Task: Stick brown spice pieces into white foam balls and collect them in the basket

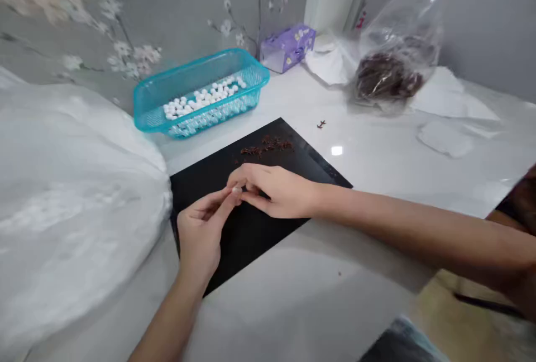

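Over a black board (243, 250), my left hand (201, 233) and my right hand (278, 189) meet at their fingertips. My left thumb and fingers pinch a small white ball (237, 189), mostly covered by the fingers. The right hand is closed in a pinch against it; whatever lies between its own fingertips is hidden. Just beyond the hands, a scatter of small dark brown pieces (268, 147) lies on the board. Similar white balls (205, 98) fill part of a turquoise plastic basket (146, 119) behind the board.
At the left bulges a large white bag (75, 211), close to the board. A purple tissue box (288, 49) stands by the wall. Farther right are a clear bag of brown pieces (389, 77) and white sheets (444, 94). Two brown bits (321, 124) lie on the white table (318, 284).
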`<state>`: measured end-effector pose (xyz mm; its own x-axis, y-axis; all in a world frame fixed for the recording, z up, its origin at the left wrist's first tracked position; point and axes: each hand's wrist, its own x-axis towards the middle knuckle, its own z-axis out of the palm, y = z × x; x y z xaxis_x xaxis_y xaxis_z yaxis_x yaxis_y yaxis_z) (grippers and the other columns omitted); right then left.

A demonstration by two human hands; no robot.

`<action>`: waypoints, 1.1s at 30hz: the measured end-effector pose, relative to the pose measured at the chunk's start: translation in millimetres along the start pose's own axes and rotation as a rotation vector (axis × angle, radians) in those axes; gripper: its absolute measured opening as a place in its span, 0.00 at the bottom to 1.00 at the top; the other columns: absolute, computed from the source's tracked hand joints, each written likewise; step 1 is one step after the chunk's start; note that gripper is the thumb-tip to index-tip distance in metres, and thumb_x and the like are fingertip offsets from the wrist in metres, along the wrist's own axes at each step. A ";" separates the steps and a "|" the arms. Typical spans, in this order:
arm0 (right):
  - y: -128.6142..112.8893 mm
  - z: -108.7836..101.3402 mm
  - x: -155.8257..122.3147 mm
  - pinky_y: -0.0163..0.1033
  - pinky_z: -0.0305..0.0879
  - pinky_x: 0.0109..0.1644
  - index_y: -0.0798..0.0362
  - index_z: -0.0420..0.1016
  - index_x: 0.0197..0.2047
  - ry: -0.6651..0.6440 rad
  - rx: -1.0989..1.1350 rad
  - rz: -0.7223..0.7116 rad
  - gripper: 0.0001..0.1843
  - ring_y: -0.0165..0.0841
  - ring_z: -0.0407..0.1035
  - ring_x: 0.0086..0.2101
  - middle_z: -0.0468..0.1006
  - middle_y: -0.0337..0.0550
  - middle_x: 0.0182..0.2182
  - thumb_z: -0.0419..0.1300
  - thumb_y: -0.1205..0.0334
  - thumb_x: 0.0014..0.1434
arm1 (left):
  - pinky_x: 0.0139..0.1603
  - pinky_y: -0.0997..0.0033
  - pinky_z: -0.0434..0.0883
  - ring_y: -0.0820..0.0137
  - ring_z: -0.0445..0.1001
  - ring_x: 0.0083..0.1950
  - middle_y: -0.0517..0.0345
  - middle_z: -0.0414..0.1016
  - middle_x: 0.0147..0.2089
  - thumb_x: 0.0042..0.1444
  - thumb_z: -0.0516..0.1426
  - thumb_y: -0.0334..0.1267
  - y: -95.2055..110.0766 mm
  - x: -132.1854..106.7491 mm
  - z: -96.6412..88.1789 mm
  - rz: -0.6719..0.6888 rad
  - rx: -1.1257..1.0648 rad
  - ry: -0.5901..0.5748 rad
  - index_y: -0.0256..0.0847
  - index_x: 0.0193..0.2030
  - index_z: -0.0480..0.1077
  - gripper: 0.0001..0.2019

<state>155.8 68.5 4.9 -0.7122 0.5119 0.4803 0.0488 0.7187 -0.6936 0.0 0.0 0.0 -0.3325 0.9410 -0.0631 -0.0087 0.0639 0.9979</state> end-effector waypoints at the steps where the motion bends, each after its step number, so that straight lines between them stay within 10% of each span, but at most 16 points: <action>1: -0.7 -0.1 -0.1 0.31 0.59 0.33 0.55 0.60 0.43 -0.003 -0.001 0.014 0.10 0.25 0.64 0.32 0.70 0.44 0.40 0.49 0.74 0.57 | 0.39 0.81 0.72 0.76 0.76 0.33 0.61 0.80 0.31 0.43 0.66 0.36 -0.1 0.2 1.1 0.000 0.006 0.002 0.43 0.32 0.78 0.07; 33: 3.5 8.0 -5.3 0.32 0.64 0.29 0.53 0.63 0.49 0.186 -0.064 0.156 0.16 0.21 0.61 0.23 0.68 0.44 0.43 0.57 0.62 0.57 | 0.36 0.80 0.69 0.78 0.73 0.33 0.60 0.78 0.32 0.46 0.64 0.38 6.7 1.0 5.9 -0.037 -0.073 -0.036 0.39 0.41 0.73 0.14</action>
<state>154.2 64.6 -4.4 -0.5522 0.6921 0.4648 0.1960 0.6497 -0.7345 5.2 3.3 6.5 -0.2965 0.9499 -0.0988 -0.0889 0.0755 0.9932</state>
